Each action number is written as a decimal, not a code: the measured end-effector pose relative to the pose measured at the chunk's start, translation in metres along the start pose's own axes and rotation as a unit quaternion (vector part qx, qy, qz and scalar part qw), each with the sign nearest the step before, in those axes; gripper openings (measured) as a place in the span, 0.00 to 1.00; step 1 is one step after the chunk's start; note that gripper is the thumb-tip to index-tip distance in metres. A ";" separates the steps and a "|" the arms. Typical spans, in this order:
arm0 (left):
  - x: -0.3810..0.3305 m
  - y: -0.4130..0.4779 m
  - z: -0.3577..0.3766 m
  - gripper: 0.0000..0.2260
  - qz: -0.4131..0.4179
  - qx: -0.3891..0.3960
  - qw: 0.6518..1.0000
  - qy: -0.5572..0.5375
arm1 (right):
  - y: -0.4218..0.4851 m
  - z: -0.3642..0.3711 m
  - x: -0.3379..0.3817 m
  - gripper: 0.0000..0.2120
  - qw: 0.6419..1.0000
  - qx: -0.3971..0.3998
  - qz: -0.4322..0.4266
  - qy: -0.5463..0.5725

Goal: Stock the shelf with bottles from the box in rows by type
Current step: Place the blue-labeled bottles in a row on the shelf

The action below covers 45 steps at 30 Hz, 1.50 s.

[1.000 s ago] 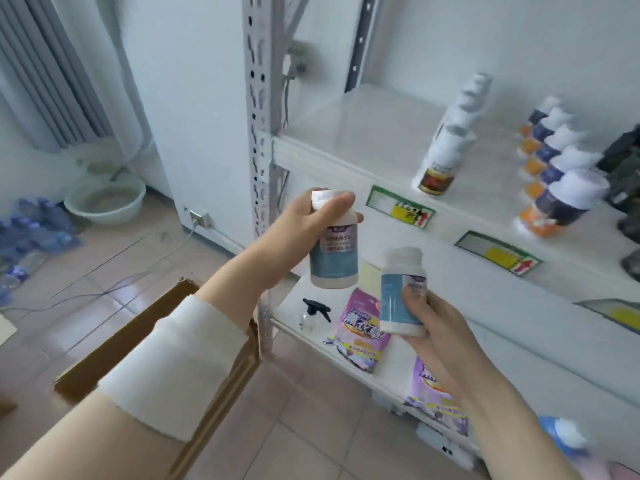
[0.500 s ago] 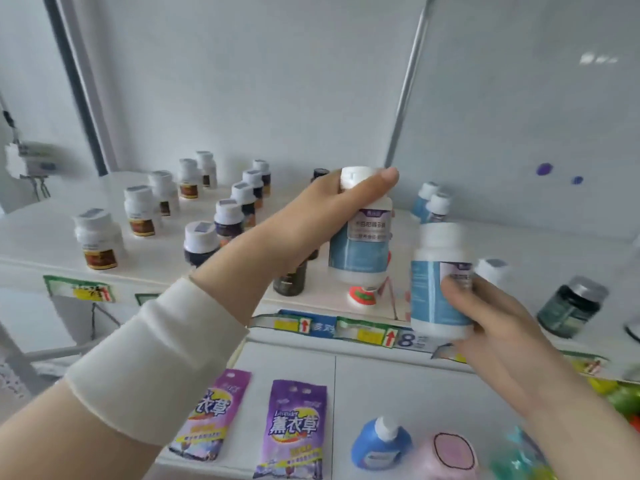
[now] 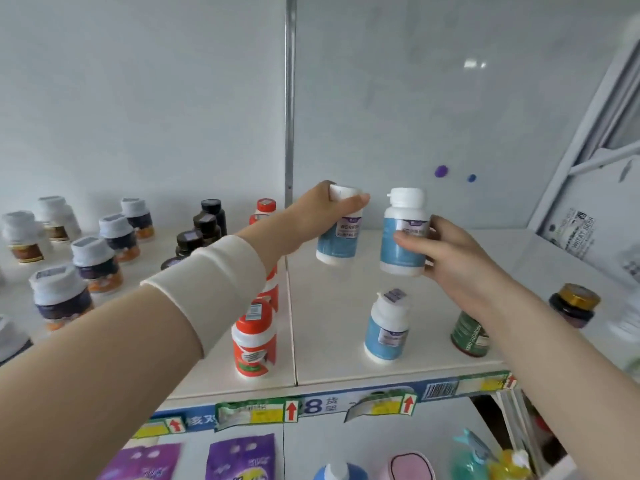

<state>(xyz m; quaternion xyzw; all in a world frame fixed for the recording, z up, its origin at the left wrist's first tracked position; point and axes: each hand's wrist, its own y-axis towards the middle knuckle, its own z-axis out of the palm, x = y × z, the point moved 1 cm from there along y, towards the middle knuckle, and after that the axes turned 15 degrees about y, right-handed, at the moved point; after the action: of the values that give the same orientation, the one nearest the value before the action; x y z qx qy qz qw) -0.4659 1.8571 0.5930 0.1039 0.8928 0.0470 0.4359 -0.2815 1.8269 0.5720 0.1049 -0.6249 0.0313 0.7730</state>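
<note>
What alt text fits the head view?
The left hand holds a blue-label bottle and the right hand a second blue-label bottle over a white shelf where a third blue-label bottle stands. Red bottles line up at left.

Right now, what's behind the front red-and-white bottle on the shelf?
Behind the front red-and-white bottle, more of the same type run back in a row; the rearmost red cap shows at the back. The white sleeve covers the middle, so their number is unclear.
</note>
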 end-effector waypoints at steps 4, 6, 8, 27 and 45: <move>0.019 0.045 0.011 0.21 -0.035 0.008 0.998 0.059 | 0.032 -0.009 -0.022 0.21 0.997 -0.018 0.025 -0.070; 0.029 0.060 0.017 0.22 -0.042 0.028 0.993 0.102 | 0.044 -0.012 -0.034 0.23 0.995 -0.013 0.048 -0.081; 0.038 0.071 0.021 0.22 -0.046 0.052 0.985 0.159 | 0.053 -0.014 -0.045 0.24 0.993 -0.005 0.080 -0.081; 0.059 0.102 0.048 0.23 -0.072 0.126 0.963 0.229 | 0.075 -0.016 -0.076 0.28 0.961 0.118 0.118 -0.222; 0.037 0.083 0.027 0.26 -0.030 0.064 0.955 0.289 | 0.067 -0.031 -0.035 0.35 0.938 0.105 0.121 -0.308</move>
<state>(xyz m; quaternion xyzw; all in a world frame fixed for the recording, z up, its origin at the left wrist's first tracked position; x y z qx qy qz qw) -0.4546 1.9463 0.5626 0.0865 0.9845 0.0046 0.1527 -0.2713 1.9017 0.5398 0.1136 -0.8334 0.1567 0.5177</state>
